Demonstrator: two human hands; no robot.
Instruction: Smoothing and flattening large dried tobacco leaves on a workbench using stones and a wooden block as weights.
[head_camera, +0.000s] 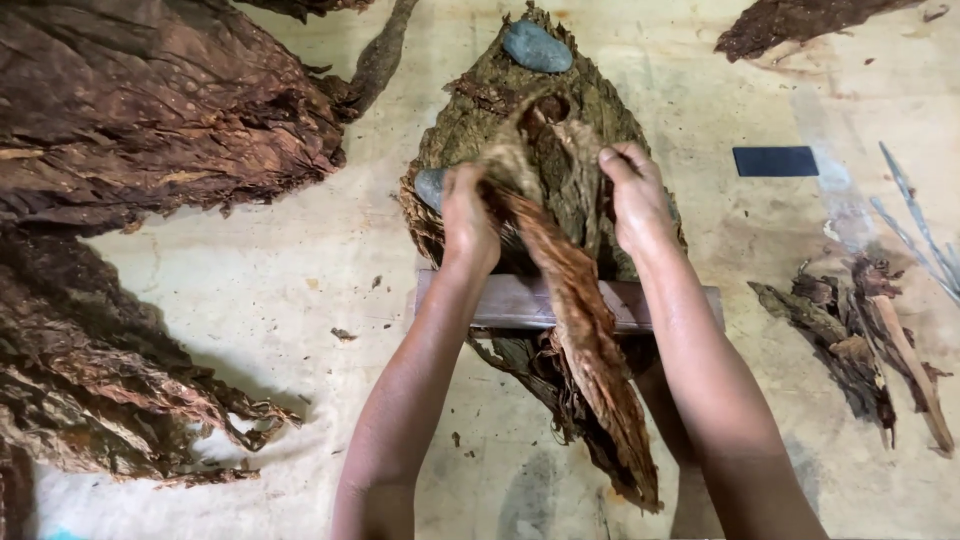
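Head view: both hands (468, 222) (635, 200) pinch a brown leaf (580, 330), fingertips seemingly buried.

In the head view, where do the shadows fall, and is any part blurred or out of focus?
Head view: soft, even light; faint shadows under the forearms on the pale floor; both hands, left and right, on the dried leaf look sharp; the thin strips at the right edge are blurred.

I see a stack of leaves (560, 170) at table (290, 290) centre, lying across a flat bar (510, 300), two stones (536, 46) on it; heaped leaves (150, 110) lie left, stem scraps (860, 340) right, a flat card (775, 161) behind those.
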